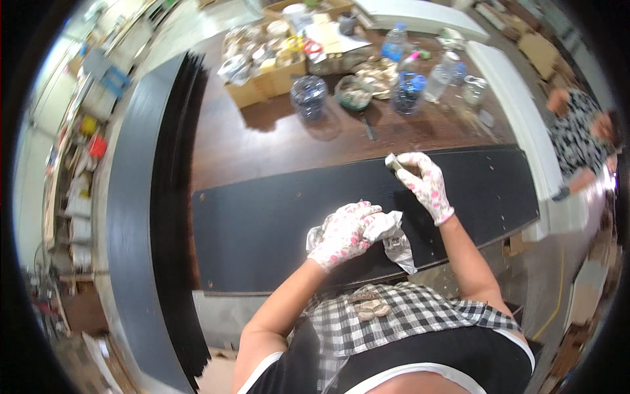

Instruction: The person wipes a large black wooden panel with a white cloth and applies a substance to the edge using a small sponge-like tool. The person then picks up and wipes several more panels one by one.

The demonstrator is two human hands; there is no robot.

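A long black board lies flat across the table in front of me, with a few small light marks and holes near its edges. My left hand, in a white glove with pink spots, presses on a crumpled whitish rag on the board. Part of the rag hangs toward the board's near edge. In a matching glove, my right hand pinches a small pale block above the board's far edge. The fingers cover most of the block, and I cannot tell its exact kind.
Dark boards are stacked at the left. On the brown table stand a full cardboard box, a cut-off plastic bottle, a green bowl and several bottles. Another person is at the right, beyond long white panels.
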